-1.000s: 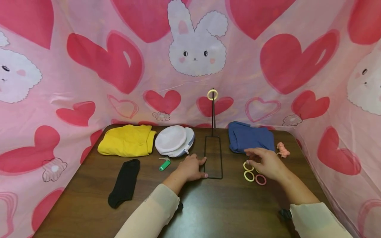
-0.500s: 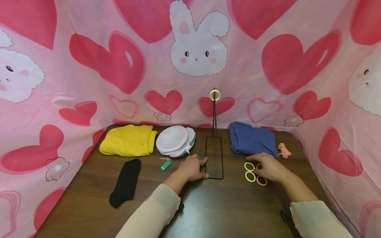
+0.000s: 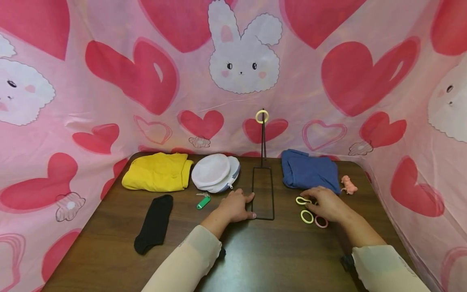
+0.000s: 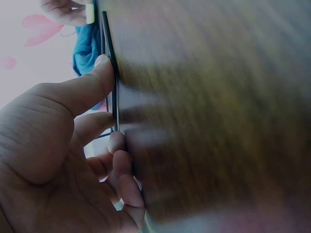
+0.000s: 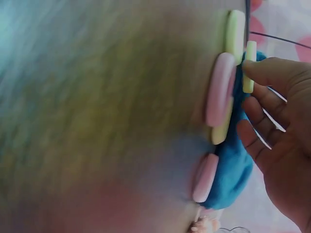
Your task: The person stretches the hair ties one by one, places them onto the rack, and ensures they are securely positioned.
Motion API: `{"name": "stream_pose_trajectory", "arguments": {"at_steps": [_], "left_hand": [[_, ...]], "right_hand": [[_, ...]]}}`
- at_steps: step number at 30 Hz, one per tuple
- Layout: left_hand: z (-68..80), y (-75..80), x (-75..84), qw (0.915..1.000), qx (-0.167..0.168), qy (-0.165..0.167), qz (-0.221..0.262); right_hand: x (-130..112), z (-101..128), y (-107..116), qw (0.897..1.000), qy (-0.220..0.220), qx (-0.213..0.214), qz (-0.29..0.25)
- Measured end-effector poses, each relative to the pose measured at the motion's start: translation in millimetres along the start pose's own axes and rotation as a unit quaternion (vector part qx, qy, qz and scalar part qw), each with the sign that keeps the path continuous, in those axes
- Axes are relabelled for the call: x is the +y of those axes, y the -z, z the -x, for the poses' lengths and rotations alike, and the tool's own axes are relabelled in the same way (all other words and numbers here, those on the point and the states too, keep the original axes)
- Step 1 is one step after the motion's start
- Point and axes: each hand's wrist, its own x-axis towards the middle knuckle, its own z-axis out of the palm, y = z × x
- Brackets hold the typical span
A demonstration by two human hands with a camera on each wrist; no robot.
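My right hand [image 3: 326,204] pinches a yellow ring [image 5: 250,80] between thumb and fingertips, tilted and raised over the others. Beneath that hand lie a yellow ring [image 3: 301,216] and a pink ring [image 3: 322,227]; the right wrist view shows another pink ring [image 5: 206,178] and another yellow ring [image 5: 222,132], largely hidden from the head view. My left hand [image 3: 234,205] rests at the black wire stand [image 3: 272,194], its thumb and index fingertip on the base's left side, fingers spread. One yellow ring [image 3: 257,118] hangs at the top of the stand's upright.
Along the back lie a folded yellow cloth [image 3: 157,172], a white round zip pouch [image 3: 210,172], and a folded blue cloth [image 3: 309,170]. A pink figurine [image 3: 349,185] is at the right. A green key tag [image 3: 203,202] and black sock [image 3: 153,223] lie left.
My right hand has come down to the rings, taken hold of a yellow one and tipped it up off the table. My left hand has stayed at the stand's base.
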Motion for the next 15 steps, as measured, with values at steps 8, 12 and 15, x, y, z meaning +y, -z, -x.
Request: {"name": "stream_pose_trajectory", "arguments": {"at_steps": [8,12,15], "left_hand": [[-0.9,-1.1,-1.1,1.0000,0.000,-0.002,-0.002],[-0.7,-0.8,-1.0,1.0000,0.002,-0.004,-0.007],[-0.6,-0.9,-0.4,0.9999,0.005,-0.005,-0.008]], "right_hand": [[-22.8,-7.3,15.9,0.992,0.078,0.098,-0.012],[-41.0,-14.8,30.5,0.983,0.116,0.139,-0.015],[-56.0,-20.9,42.2,0.977,0.140,0.161,-0.025]]}}
